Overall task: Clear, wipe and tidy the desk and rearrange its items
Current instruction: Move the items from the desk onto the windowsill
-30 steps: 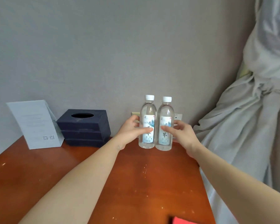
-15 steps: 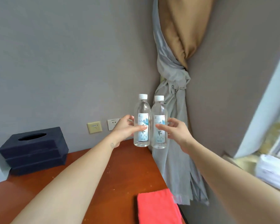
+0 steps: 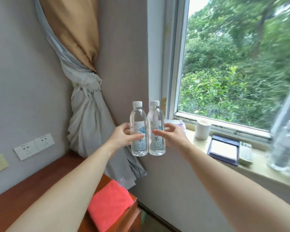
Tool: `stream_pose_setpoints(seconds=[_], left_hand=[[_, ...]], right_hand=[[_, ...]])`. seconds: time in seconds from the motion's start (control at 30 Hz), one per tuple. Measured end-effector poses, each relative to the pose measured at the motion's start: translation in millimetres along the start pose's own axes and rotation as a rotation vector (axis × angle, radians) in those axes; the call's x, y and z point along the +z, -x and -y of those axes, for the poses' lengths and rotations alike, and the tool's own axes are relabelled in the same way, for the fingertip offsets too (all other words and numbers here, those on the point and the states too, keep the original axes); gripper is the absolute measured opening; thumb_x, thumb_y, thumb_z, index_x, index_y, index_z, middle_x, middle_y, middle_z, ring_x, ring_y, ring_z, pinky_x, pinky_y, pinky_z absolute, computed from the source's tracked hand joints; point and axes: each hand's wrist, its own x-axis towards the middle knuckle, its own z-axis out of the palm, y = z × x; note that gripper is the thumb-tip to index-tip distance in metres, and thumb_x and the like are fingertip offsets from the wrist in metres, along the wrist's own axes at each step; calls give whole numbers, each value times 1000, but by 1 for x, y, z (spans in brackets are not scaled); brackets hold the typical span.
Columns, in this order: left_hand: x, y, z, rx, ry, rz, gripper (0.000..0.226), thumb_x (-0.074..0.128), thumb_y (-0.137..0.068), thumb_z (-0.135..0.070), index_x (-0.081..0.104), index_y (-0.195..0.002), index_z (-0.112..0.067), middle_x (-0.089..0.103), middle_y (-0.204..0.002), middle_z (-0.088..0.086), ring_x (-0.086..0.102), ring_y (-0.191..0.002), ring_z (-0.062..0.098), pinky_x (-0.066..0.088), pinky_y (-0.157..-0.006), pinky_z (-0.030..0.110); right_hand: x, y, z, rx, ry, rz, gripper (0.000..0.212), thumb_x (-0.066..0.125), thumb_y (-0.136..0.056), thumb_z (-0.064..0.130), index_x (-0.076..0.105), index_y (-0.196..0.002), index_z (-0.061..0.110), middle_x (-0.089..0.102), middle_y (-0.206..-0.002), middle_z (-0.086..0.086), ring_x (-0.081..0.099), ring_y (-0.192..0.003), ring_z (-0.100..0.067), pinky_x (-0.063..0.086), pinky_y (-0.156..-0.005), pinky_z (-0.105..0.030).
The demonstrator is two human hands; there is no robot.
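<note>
Two clear water bottles with white caps and pale labels are upright in the air, side by side and touching. My left hand [image 3: 122, 136] grips the left bottle [image 3: 138, 121] around its label. My right hand [image 3: 172, 136] grips the right bottle [image 3: 156, 120] the same way. Both bottles are beyond the desk's right end, in front of the wall between the curtain and the window. The red-brown wooden desk [image 3: 32, 186] lies at the lower left, with a folded coral-red cloth [image 3: 110, 205] on its right corner.
A tied grey and tan curtain [image 3: 84, 101] hangs in the corner. The window sill [image 3: 258, 166] at the right holds a white cup [image 3: 202, 129], a dark notepad folder [image 3: 223, 150], a remote control [image 3: 245, 152] and blurred clear glassware [image 3: 286, 144]. Wall sockets [image 3: 33, 146] sit above the desk.
Both hands have carried the two bottles up off the desk and to the right. The view has swung right from the tissue box to the window sill.
</note>
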Motion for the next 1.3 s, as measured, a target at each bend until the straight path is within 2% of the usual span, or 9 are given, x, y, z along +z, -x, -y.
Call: stream_pose_setpoints(seconds=[0.1, 0.23, 0.37, 0.5, 0.63, 0.77, 1.03, 1.2, 1.3], left_hand=[[50, -9, -15, 28, -29, 125, 49, 87, -73, -23, 61, -114, -16, 72, -109, 5, 70, -100, 14, 60, -78, 27], [126, -18, -41, 91, -41, 303, 51, 89, -69, -34, 59, -110, -30, 70, -109, -4, 66, -98, 7, 55, -84, 26], [207, -21, -65, 163, -17, 441, 54, 88, -72, -24, 58, -117, -24, 69, -111, 2, 67, -99, 10, 55, -79, 24], [286, -25, -83, 224, -41, 570, 67, 92, -63, -35, 55, -117, -24, 70, -108, 3, 67, -104, 17, 55, -91, 35], [357, -20, -90, 297, -65, 621, 60, 89, -71, -26, 54, -120, -25, 66, -108, -5, 59, -105, 7, 49, -78, 19], [407, -25, -87, 342, -90, 616, 59, 88, -71, -22, 54, -118, -28, 65, -109, -4, 57, -102, 3, 46, -75, 18], [458, -35, -65, 306, -138, 552, 69, 89, -63, -33, 55, -123, -36, 61, -112, -11, 61, -104, 5, 52, -95, 38], [476, -39, -60, 279, -169, 554, 60, 87, -71, -21, 52, -119, -30, 58, -108, -9, 60, -93, 1, 50, -78, 24], [489, -41, -60, 263, -168, 549, 62, 87, -71, -21, 49, -120, -30, 59, -113, -7, 64, -98, 12, 51, -84, 31]], right_hand=[[-51, 31, -11, 45, 16, -122, 39, 84, -72, 39, 67, -103, 23, 71, -91, 4, 69, -87, -13, 56, -80, -30], [-120, 73, -26, 86, 42, -284, 73, 82, -51, 62, 67, -111, 24, 72, -99, -1, 70, -93, -15, 56, -87, -42], [-188, 111, -38, 135, 72, -452, 48, 85, -68, 46, 67, -106, 22, 70, -96, -1, 68, -89, -15, 56, -79, -36], [-251, 143, -63, 183, 88, -583, 64, 85, -69, 43, 62, -121, 15, 68, -106, -5, 64, -101, -19, 53, -87, -36], [-306, 166, -94, 235, 131, -677, 62, 86, -66, 46, 64, -118, 20, 68, -106, -3, 63, -101, -18, 48, -84, -32], [-343, 172, -115, 220, 139, -686, 34, 85, -72, 32, 67, -100, 27, 68, -94, 1, 64, -94, -14, 46, -75, -25], [-381, 161, -170, 227, 122, -635, 46, 88, -70, 22, 65, -109, 30, 70, -105, 2, 67, -96, -14, 53, -91, -40], [-393, 152, -190, 249, 133, -596, 43, 87, -70, 19, 65, -106, 29, 71, -104, 2, 67, -98, -16, 53, -92, -43], [-401, 149, -196, 257, 136, -584, 40, 84, -73, 14, 63, -103, 29, 70, -103, 3, 66, -100, -17, 53, -93, -40]])
